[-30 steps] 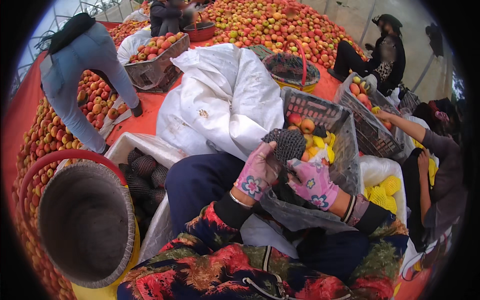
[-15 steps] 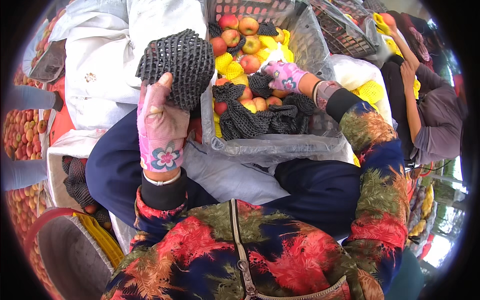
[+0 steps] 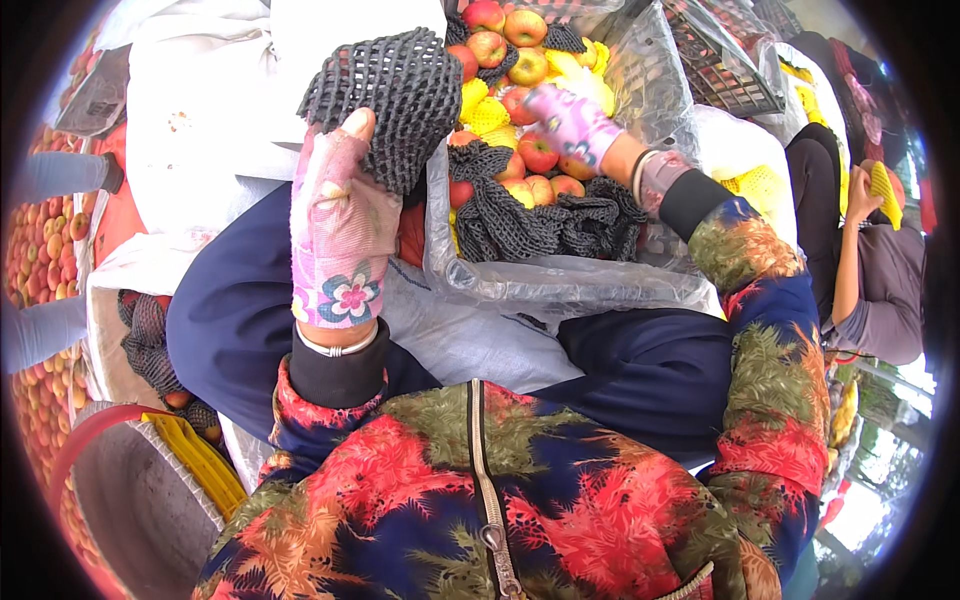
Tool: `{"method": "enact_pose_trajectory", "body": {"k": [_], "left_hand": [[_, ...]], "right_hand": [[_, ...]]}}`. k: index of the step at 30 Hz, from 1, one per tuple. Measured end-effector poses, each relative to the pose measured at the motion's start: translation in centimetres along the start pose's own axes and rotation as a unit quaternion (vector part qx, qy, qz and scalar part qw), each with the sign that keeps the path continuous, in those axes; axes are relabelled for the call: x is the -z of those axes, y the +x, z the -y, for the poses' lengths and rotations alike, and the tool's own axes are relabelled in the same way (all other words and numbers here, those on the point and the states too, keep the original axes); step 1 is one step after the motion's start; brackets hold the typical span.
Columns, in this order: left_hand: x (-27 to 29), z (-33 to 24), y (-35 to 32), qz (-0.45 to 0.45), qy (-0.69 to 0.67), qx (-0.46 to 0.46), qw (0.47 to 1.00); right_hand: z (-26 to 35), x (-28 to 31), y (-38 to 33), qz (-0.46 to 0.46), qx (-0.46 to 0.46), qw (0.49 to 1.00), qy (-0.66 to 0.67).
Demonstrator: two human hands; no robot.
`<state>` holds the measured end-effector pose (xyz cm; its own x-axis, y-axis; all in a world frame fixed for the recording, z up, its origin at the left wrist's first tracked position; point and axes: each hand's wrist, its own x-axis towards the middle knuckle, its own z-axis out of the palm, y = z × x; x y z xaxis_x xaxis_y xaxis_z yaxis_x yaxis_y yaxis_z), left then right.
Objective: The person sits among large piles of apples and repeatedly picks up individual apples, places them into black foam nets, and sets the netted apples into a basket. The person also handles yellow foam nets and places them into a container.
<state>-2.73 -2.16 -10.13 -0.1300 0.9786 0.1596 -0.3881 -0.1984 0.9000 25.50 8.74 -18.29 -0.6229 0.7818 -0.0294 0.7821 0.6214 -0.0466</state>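
Note:
My left hand [image 3: 345, 215], in a pink flowered fingerless glove, is closed round a black foam fruit net [image 3: 400, 95] and holds it up left of the crate, thumb on its near side. The crate [image 3: 570, 285] is lined with clear plastic and holds red and yellow apples [image 3: 525, 27], loose black nets [image 3: 540, 222] and yellow nets [image 3: 490, 115]. Over the apples in the crate is my right hand [image 3: 575, 125], gloved alike. Its fingers are smeared by motion, so their grip does not show.
White sacks [image 3: 200, 120] lie to the left. At lower left stands a bucket [image 3: 140, 510] with yellow nets [image 3: 195, 465] over its rim. Another crate [image 3: 715, 60] is at the upper right. Far right, a person's hand [image 3: 860, 195] holds a yellow net. Apples [image 3: 45, 240] are heaped far left.
My right hand has lifted from the black net in the crate, which now lies free of it, and moved up over the apples. My left hand still holds its net. The view has shifted slightly.

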Motion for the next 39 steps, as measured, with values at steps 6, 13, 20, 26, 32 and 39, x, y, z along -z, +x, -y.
{"method": "enact_pose_trajectory", "body": {"k": [6, 13, 20, 26, 32, 39], "left_hand": [[-0.3, -2.6, -0.1, 0.002, -0.207, 0.138, 0.969], [-0.6, 1.2, -0.2, 0.046, -0.205, 0.134, 0.968], [-0.9, -3.8, -0.7, 0.095, -0.154, 0.115, 0.977], [-0.5, -3.8, -0.6, 0.081, -0.234, 0.123, 0.961], [-0.5, -4.2, -0.6, -0.019, -0.226, 0.101, 0.969], [1.9, -1.5, -0.4, 0.066, 0.288, -0.185, 0.937]], "right_hand": [[5.1, -2.4, 1.2, 0.198, -0.044, 0.972, 0.121], [2.2, -9.5, 2.4, 0.307, -0.169, 0.931, 0.100], [-2.8, -17.3, 0.4, 0.269, -0.114, 0.956, 0.032], [5.4, -4.0, 3.6, 0.416, 0.083, 0.901, -0.090], [1.7, -13.1, 1.5, 0.089, -0.094, 0.975, 0.182], [3.5, -2.9, -3.1, 0.056, -0.360, 0.791, 0.492]]}}
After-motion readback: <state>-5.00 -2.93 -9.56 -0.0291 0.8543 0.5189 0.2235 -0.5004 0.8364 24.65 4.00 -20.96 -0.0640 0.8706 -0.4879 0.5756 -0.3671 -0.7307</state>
